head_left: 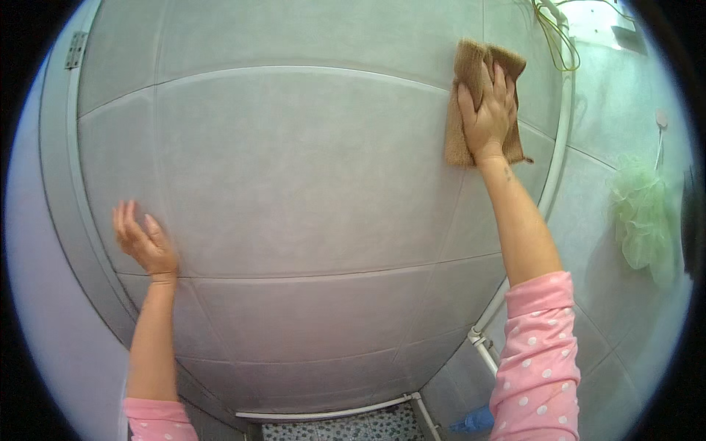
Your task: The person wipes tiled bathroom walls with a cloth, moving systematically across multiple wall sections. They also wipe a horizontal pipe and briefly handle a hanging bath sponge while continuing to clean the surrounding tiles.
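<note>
Tiled wall [309, 176] wants even pressure on the brown cloth [461, 140], upper right, beneath the splayed right hand [491, 117], the loose left hand [149, 248] empty

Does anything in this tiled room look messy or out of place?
The thin yellow cable at upper right looks untidy, dangling in loose loops by the white pipe. The brown cloth under the right hand is rumpled, nothing strange. Otherwise nothing stands out.

Grey tiled wall [309, 169] | brown cloth [460, 140] against it | speckled floor [338, 430]
</note>
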Available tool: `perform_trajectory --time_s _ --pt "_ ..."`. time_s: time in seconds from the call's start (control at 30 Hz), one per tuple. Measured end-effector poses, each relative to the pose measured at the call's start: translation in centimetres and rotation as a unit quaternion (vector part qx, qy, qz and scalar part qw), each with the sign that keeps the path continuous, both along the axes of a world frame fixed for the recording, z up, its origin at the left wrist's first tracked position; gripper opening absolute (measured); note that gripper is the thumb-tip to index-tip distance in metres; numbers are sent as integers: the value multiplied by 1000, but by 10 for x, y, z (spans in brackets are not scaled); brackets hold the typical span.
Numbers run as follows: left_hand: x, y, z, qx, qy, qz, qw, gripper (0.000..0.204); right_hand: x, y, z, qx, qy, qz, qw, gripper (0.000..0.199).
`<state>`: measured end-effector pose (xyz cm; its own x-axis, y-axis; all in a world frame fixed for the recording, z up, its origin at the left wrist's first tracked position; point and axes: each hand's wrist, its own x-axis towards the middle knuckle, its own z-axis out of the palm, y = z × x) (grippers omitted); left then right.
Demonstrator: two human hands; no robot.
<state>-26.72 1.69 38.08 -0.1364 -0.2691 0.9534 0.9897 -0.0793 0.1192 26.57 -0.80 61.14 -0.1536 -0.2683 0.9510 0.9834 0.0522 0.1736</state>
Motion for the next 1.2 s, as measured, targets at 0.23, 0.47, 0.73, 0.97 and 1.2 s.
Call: perform_trajectory --time_s 0.23,0.47,0.73,0.97,1.2 --pt "-14 4 -27 -39 -61 -6 997 43 30 11 70 60 7 -37 997 71" --pt "186 -17 72 -58 66 -227 970 50 22 -17 96 -23 76 -74 994 64" --pt "187 4 80 -25 96 -148 984 55 37 -10 -40 6 -29 -32 999 62" --pt "217 18 97 -41 117 -66 990 53 84 -31 -194 -168 -73 -33 983 67" --pt "216 0 93 -80 95 -70 990 53 102 -26 -110 -104 -32 -11 994 69"
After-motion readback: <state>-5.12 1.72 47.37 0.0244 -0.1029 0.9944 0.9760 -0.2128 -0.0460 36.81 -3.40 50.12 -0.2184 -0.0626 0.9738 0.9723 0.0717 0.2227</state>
